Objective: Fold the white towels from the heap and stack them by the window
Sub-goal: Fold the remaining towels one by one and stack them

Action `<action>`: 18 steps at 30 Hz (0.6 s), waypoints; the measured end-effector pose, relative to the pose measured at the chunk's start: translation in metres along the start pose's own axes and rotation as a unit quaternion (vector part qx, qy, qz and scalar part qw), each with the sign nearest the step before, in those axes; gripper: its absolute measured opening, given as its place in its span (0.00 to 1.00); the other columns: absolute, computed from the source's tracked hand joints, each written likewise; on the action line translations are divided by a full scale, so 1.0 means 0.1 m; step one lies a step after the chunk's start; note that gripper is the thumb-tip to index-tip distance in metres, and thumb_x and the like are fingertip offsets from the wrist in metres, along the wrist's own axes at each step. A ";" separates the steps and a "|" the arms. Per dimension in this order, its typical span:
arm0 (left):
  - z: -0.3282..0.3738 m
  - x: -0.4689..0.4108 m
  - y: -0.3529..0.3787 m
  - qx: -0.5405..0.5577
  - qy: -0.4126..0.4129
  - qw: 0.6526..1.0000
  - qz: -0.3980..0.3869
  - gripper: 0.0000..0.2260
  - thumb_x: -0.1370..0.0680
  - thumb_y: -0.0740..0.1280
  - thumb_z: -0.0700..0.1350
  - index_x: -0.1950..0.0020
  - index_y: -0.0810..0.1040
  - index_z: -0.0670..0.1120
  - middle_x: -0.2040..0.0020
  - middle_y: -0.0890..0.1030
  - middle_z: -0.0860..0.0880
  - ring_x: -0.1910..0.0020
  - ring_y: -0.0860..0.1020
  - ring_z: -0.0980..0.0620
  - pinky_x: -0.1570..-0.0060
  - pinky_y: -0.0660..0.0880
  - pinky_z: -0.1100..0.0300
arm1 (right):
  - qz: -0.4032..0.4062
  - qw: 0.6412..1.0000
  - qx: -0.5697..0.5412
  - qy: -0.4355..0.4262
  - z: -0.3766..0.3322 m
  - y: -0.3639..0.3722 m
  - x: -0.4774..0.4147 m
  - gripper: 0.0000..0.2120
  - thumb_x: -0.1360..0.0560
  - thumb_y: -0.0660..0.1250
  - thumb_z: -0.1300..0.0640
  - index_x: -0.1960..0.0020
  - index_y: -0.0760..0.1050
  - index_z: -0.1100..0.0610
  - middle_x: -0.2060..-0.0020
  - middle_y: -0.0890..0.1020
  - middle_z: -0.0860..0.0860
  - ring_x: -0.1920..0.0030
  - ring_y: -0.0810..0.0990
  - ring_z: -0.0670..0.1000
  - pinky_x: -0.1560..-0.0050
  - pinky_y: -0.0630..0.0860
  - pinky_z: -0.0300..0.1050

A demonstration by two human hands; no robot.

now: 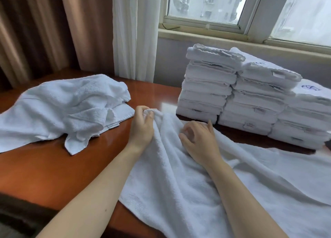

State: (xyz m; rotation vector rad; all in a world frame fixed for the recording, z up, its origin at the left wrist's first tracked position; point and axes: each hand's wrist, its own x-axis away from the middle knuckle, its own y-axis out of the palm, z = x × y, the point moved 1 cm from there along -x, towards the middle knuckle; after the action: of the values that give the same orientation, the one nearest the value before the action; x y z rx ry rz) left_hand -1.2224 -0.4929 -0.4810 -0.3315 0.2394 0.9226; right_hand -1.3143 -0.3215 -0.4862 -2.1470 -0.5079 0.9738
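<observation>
While the left hand (143, 125) pinches the towel (179, 175), the right hand (198, 141) rests on it.

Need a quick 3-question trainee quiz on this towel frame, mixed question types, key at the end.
1. True or false: the left hand pinches a bunched corner of the spread towel.
2. Where does the unfolded heap lie relative to the folded stacks?
A. left of them
B. on top of them
C. behind them
3. Fill in: the right hand rests on the spread towel with fingers ____.

Key:
1. True
2. A; both sit on the wooden table, the stacks below the window.
3. curled
</observation>
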 end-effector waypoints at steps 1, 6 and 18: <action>0.02 0.00 -0.02 0.021 0.007 1.000 0.019 0.01 0.17 0.59 0.42 0.47 0.70 0.46 0.50 0.78 0.52 0.52 0.75 0.62 0.56 0.69 0.74 | 0.001 1.000 -0.009 0.012 0.01 0.00 0.00 0.04 0.25 0.68 0.54 0.51 0.75 0.51 0.60 0.78 0.42 0.51 0.75 0.44 0.22 0.48 0.55; 0.09 -0.03 -0.11 0.092 0.009 0.994 0.058 0.04 0.26 0.60 0.47 0.54 0.72 0.50 0.57 0.75 0.55 0.61 0.73 0.68 0.59 0.68 0.76 | 0.005 0.999 -0.032 0.039 0.02 0.00 -0.02 0.17 0.21 0.63 0.54 0.33 0.74 0.51 0.52 0.80 0.46 0.48 0.76 0.49 0.38 0.69 0.47; 0.16 0.14 -0.32 -0.344 0.015 0.929 -0.135 0.18 0.29 0.66 0.62 0.70 0.76 0.49 0.66 0.80 0.54 0.61 0.78 0.52 0.61 0.72 0.59 | -0.058 0.986 0.046 0.152 0.00 -0.08 -0.15 0.23 0.19 0.54 0.46 0.68 0.69 0.57 0.70 0.78 0.51 0.60 0.75 0.56 0.55 0.64 0.49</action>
State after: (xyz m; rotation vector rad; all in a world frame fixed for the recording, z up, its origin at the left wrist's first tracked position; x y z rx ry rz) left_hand -1.1869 -0.4944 -0.4659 -1.0040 -0.1150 0.7016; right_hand -1.3244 -0.3253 -0.4728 -2.1078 -0.4243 0.5793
